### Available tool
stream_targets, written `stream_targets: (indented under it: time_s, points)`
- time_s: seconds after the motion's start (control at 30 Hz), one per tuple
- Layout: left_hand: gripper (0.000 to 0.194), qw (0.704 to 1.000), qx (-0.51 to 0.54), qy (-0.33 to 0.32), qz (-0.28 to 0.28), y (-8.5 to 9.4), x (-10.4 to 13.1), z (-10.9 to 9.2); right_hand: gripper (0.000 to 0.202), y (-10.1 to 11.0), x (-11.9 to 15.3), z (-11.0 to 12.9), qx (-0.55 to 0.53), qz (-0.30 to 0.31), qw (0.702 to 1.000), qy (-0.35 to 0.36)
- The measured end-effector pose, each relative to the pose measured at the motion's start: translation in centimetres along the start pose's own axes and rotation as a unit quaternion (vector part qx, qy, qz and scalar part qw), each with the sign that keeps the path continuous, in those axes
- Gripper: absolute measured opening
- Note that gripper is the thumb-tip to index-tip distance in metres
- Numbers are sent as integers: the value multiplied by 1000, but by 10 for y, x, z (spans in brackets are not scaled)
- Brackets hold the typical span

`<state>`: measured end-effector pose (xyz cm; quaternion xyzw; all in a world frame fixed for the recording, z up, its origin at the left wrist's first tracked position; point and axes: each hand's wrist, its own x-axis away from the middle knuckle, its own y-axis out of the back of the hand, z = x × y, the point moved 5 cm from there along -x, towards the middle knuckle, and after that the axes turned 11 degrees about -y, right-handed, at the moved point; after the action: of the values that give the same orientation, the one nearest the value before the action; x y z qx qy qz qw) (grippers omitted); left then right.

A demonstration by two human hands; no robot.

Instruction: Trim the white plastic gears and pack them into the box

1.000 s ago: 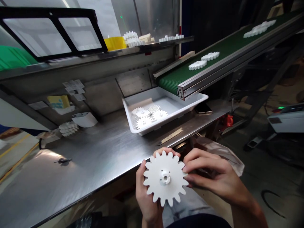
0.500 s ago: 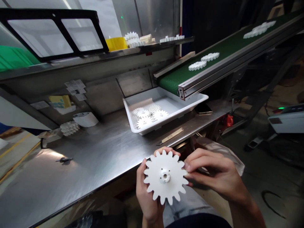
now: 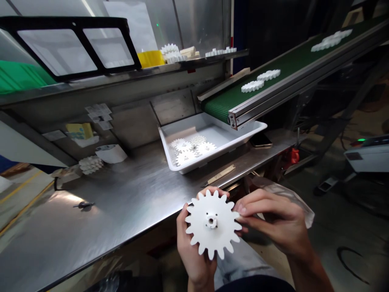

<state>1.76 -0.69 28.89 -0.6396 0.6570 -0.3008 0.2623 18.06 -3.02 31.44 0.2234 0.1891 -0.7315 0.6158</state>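
Note:
A white plastic gear with a raised hub and several small holes faces me, just off the bench's front edge. My left hand is wrapped round it from behind and from the left, with fingertips showing over its top. At the gear's right rim, the thumb and forefinger of my right hand pinch a tooth. The other right fingers are curled. Beyond the hands, a white tray on the bench holds several white gears, lying flat in its left part.
A green conveyor belt slopes down over the tray, carrying more white gears. A wooden-handled tool and a dark phone-like slab lie near the front edge of the steel bench. A shelf runs along the back.
The gear has turned slightly between my hands. My right hand stays at its right rim, and the view has shifted a little.

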Motion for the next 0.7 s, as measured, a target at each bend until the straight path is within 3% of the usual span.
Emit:
stream_targets:
  time_s: [0.2,0.4,0.7]
  points:
    - [47,999,16,-30,-22,1,-1,0,28,-2,0,-3,-10,9,1000,-5]
    - [42,999,0,-51,-9,-4,1,-5,24,-2,0,-3,-6,26,999,-17]
    - [43,999,44,-26,-17,-7,2,6,28,0,2,5,-5,-29,999,17]
